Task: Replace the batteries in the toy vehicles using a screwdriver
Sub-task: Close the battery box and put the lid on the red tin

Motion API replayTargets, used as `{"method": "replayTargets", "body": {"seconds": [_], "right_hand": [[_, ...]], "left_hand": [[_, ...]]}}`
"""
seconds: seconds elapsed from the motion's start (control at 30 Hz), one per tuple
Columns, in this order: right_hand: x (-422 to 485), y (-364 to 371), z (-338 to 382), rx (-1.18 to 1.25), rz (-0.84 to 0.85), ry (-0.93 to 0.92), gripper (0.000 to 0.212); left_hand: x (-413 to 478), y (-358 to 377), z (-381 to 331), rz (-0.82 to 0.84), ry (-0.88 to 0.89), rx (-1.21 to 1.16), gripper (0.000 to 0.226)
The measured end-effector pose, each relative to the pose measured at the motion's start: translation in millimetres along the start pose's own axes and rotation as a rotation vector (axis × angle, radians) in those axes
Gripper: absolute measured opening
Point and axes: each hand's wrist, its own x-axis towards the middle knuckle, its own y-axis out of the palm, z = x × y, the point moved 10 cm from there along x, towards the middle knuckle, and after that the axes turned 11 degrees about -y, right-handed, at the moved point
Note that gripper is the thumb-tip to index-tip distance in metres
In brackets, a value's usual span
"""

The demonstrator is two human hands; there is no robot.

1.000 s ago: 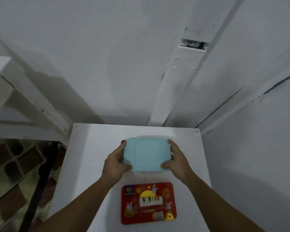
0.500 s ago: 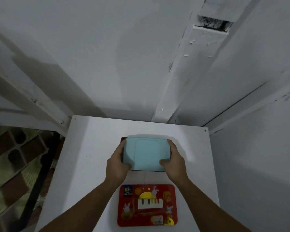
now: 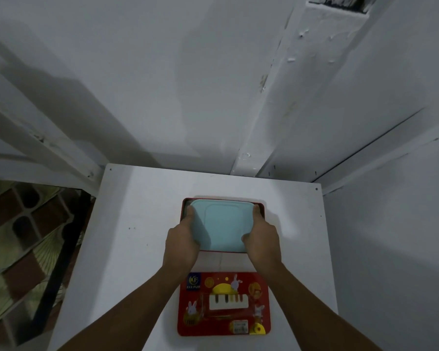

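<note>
Container: a shallow red tray (image 3: 261,208) lies on the white counter (image 3: 137,249), at 12 o'clock from the person. A pale blue box (image 3: 223,224) with rounded corners sits inside the tray's rim, filling most of it. The red edge shows along the far side, both short sides and the near side. The top face of the box is shut, plain and matte with a raised panel, so its contents are hidden. Whether it rests fully on the tray floor cannot be told.

Hands: the left hand (image 3: 181,243) grips the box at its 9 o'clock side and the right hand (image 3: 262,240) grips its 3 o'clock side. The fingers are curled down each end and the thumbs lie on the near corners.

Surroundings: at 6 o'clock from the tray, apart from it, a red lid (image 3: 223,304) printed with a toy piano and rabbits lies flat between the forearms. White walls (image 3: 162,84) close in at 12 and 3 o'clock. Patterned floor tiles (image 3: 15,236) show at 9 o'clock.
</note>
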Motion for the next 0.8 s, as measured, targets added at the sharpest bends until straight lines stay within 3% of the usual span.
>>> {"method": "replayTargets", "body": {"seconds": [0.13,0.3,0.5,0.67,0.8], "right_hand": [[6,3,-1,-0.091,0.009,0.000,0.055],[-1,12,-7,-0.076,-0.006,0.020,0.044],[-15,16,-5,-0.202,0.022,-0.168,0.048],[-28,7,-15,0.012,-0.079,-0.372,0.052],[-44,5,-29,0.005,-0.150,-0.463,0.063]], "left_hand": [[7,2,-5,0.029,0.024,0.090,0.074],[10,6,4,0.036,0.018,0.079,0.062],[-5,1,15,-0.120,0.210,-0.039,0.057],[-19,-8,19,-0.310,0.546,-0.043,0.051],[-27,-11,44,-0.413,0.580,0.002,0.037]]}}
